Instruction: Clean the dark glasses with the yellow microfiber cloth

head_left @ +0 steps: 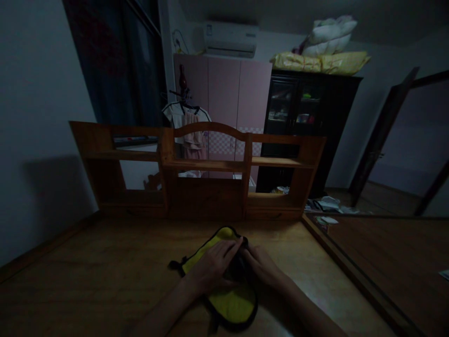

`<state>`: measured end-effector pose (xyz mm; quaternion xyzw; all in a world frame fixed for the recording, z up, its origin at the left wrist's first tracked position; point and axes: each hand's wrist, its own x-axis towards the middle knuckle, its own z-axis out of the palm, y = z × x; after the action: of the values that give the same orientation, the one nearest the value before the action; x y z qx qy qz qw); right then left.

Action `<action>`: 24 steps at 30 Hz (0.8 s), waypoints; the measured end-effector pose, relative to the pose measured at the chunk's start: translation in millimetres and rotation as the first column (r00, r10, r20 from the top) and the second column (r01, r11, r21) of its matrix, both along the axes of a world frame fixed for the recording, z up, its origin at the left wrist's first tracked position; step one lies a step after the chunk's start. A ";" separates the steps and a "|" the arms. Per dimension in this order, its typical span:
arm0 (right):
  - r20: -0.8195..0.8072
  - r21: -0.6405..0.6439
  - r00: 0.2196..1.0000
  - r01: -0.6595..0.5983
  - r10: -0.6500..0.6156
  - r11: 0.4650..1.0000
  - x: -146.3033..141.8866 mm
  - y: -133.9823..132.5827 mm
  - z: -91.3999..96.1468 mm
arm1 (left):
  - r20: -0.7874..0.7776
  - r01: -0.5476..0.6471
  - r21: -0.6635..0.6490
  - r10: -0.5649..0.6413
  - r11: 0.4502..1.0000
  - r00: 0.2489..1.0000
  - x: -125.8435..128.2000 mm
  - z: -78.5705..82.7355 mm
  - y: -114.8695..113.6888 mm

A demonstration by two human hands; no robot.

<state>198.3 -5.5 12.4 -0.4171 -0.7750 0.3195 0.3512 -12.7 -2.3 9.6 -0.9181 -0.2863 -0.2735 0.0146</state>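
A yellow fabric pouch (235,306) with black edging lies on the wooden tabletop (133,262), with one rounded end toward me and another farther off. Dark tabs stick out at its left side and near end. My left hand (214,263) rests across its middle, fingers closed together at the black far-right edge. My right hand (263,267) grips that same edge from the right, its fingertips close to the left ones. The dark middle of the pouch, between my hands, is too dim to make out. Part of the fingertips is hidden.
A wooden shelf unit (203,165) spans the back of the tabletop. A wall (38,154) borders the left side, and a raised wooden rim (351,267) runs along the right. Beyond stand a pink wardrobe (224,93), hanging clothes (192,128) and a dark cabinet (333,112).
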 end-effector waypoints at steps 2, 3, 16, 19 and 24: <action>-0.140 -0.050 0.989 -0.048 0.040 0.998 -3.3 -2.5 6.4 | -0.011 0.012 0.051 -0.011 0.999 1.000 -0.4 -0.3 -0.8; -0.207 -0.077 0.977 -0.069 0.052 0.995 -4.9 -3.8 9.4 | -0.019 0.016 0.074 -0.015 0.997 1.000 -0.5 0.1 -1.4; -0.568 -0.501 0.819 -0.268 -0.078 0.823 -8.6 -6.7 4.6 | 0.115 -0.072 0.160 0.054 0.984 0.992 -6.2 -6.2 -0.5; -0.666 -0.515 0.740 -0.365 -0.094 0.776 -13.6 -9.1 5.8 | 0.167 -0.144 0.052 0.134 0.988 0.977 -6.9 -3.2 0.2; -0.769 -0.467 0.635 -0.480 -0.074 0.743 -23.4 -10.9 3.0 | 0.224 -0.206 -0.120 0.229 0.971 0.947 -6.0 5.6 2.8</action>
<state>174.9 -16.4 15.4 -0.2437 -0.4487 0.7431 0.4326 -18.6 0.5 15.2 -0.8414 -0.3983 -0.3637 -0.0334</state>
